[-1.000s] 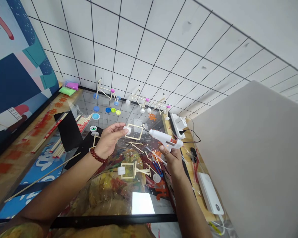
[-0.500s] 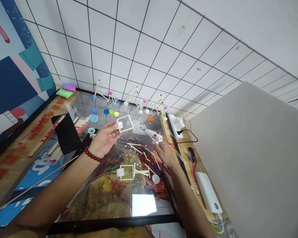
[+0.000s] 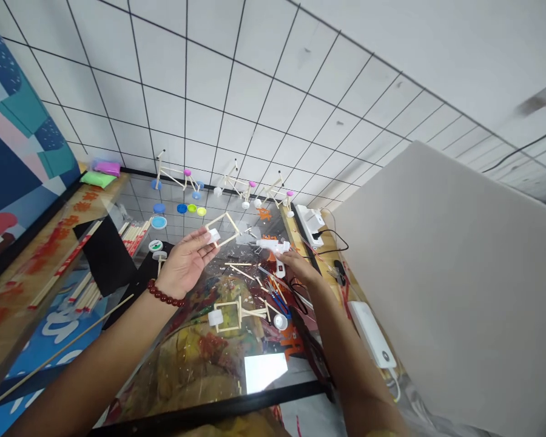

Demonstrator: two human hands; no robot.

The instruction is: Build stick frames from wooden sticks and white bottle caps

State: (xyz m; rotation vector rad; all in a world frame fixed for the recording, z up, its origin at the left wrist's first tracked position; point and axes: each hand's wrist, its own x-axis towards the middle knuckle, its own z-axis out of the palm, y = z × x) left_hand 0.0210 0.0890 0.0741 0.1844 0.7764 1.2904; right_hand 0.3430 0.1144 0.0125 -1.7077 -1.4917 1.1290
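My left hand (image 3: 187,261) pinches a small square frame of wooden sticks (image 3: 230,217) by the white cylinder (image 3: 213,235) at its near corner. The frame is held up above the glass table. Right of it, a white glue gun (image 3: 273,245) shows its side, its handle pointing toward me and uncovered. My right hand (image 3: 300,267) is at the gun's rear, fingers stretched out and touching it near the top of the handle, not wrapped round it. A similar stick frame with a white cylinder (image 3: 215,317) lies on the table below.
Loose sticks (image 3: 241,271) and blue-handled scissors (image 3: 279,294) lie mid-table. Several stick models (image 3: 177,179) with coloured discs stand along the wall. Stick bundles (image 3: 136,237) lie left. A power strip (image 3: 310,226), a white adapter (image 3: 372,335) and a large pale panel (image 3: 446,273) are at right.
The glue gun has turned from pointing away to side-on, and my right hand's grip on it has loosened. The stick frame in my left hand has tilted slightly. The view has shifted.
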